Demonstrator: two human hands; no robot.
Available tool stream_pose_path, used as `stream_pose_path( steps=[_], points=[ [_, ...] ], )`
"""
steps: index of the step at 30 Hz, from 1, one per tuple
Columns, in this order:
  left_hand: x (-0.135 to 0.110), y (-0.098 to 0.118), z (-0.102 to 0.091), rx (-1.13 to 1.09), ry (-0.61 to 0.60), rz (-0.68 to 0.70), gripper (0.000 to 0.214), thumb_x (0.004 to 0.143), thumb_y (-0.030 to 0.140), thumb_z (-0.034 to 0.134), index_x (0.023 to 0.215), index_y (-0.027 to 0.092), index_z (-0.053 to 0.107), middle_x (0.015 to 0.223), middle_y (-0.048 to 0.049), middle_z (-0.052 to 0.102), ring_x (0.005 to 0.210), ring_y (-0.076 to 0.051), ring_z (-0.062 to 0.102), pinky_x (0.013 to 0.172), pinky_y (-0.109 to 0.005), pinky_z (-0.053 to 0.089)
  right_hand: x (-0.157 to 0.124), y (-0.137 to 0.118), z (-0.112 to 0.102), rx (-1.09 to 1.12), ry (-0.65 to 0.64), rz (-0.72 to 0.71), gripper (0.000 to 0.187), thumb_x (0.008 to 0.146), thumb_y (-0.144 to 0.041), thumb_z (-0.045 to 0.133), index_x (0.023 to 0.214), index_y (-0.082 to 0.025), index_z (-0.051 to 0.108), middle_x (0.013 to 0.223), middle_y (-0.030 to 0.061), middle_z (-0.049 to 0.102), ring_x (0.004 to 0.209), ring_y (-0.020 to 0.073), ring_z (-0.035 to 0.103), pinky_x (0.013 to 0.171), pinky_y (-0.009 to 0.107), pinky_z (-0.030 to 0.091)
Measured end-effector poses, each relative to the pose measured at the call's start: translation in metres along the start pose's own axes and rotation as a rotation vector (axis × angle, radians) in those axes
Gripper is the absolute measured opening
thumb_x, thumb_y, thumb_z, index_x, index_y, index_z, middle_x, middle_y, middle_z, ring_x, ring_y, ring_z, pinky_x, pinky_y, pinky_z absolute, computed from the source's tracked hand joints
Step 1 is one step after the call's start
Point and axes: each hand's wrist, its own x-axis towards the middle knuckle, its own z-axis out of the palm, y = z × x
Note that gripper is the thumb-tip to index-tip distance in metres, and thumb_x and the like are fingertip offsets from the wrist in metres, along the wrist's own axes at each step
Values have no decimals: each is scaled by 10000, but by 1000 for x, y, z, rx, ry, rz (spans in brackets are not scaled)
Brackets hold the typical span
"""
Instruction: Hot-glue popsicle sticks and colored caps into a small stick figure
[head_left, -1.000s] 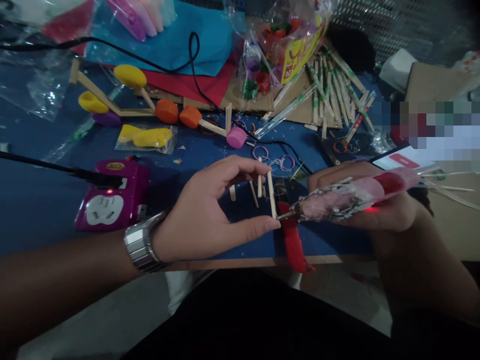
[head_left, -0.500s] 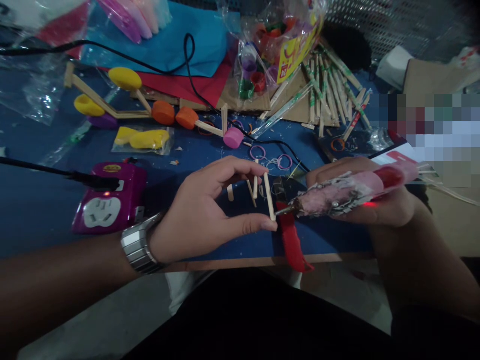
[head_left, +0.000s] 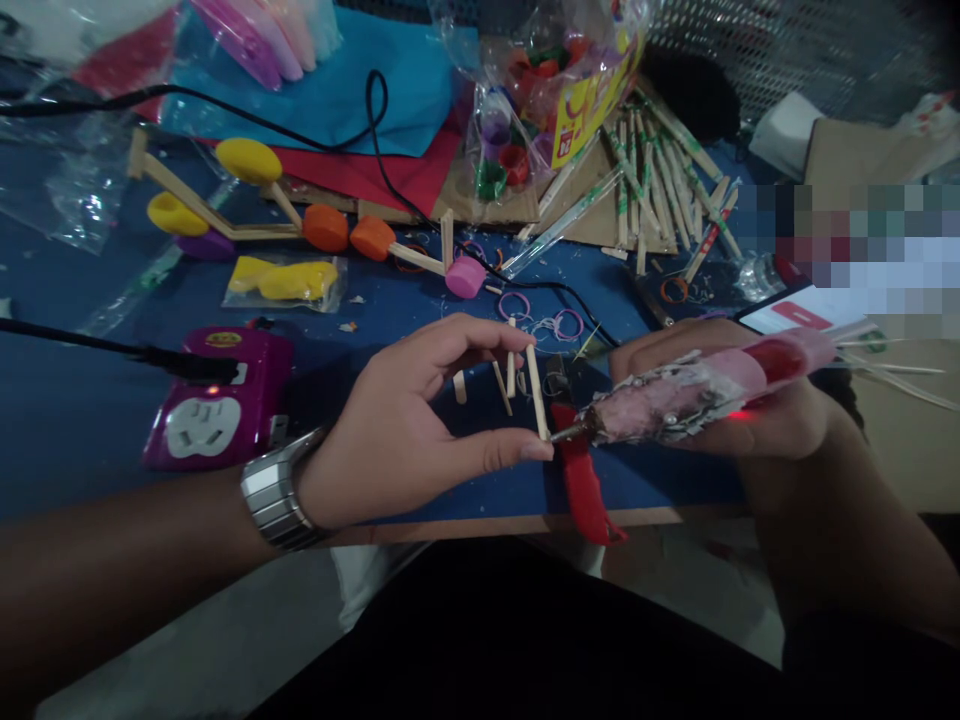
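My left hand point(head_left: 409, 425) pinches a short wooden stick point(head_left: 536, 390) between thumb and forefinger, holding it upright over the blue table. My right hand point(head_left: 750, 410) is wrapped round a pink glue gun point(head_left: 690, 390) crusted with dried glue. Its metal tip touches the lower end of the stick. A small red light glows under the gun. Other short stick pieces point(head_left: 510, 375) lie on the table just behind the held one. A red-handled tool point(head_left: 581, 480) lies below the gun's tip at the table's front edge.
A purple power socket point(head_left: 214, 400) with a black plug sits at left. Behind lie a stick-and-bottle-cap model point(head_left: 322, 225), a bag of coloured caps point(head_left: 540, 90), a pile of wrapped chopsticks point(head_left: 660, 180), coloured felt sheets point(head_left: 375, 90), rubber bands point(head_left: 559, 322) and a black cable point(head_left: 420, 200).
Both hands stay almost still with the glue gun's tip at the stick's lower end; the view has shifted slightly.
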Motion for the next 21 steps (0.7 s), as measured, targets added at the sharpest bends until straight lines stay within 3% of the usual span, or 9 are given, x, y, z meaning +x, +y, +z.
stream_pose_path(
  steps=[8,21],
  points=[
    [1,0,0,7,-1,7,654,728,418,1036,1317,328,768,1283,-69,777,1212,-378,761,1068,-606,673,-2,5,1,26,-5,-33,253,1047,-326,717,1236,-195,824,979,85,813,955,197,793,939,265,623],
    [0,0,0,18,4,0,642,739,436,1031,1316,336,766,1296,-67,781,1241,-381,757,1102,-606,673,-3,6,3,66,15,-24,250,1042,-332,731,1234,-204,829,1012,93,834,955,204,797,934,277,628]
  ],
)
